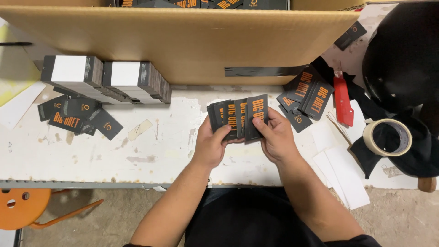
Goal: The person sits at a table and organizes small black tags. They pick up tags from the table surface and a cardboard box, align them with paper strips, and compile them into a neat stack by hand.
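A: Where did the tags [238,118] sit?

B: Just in front of the box [183,43], fanned out above the worktop [151,151]. The left hand [211,145] gripped the fan from below, thumb pressed across its lower edge. The right hand [275,137] pinched the outermost tag between thumb and forefinger.

A: How was that best handled?

B: I judged a light pinch wisest, sliding one tag off sideways while the left thumb kept the rest squared; squeezing harder would likely drag two together.

A: Anything close by?

B: Banded stacks [107,77] lay against the box's left half, and loose tags [307,93] at its right end, beside a red cutter [343,101] and a tape roll [387,136].
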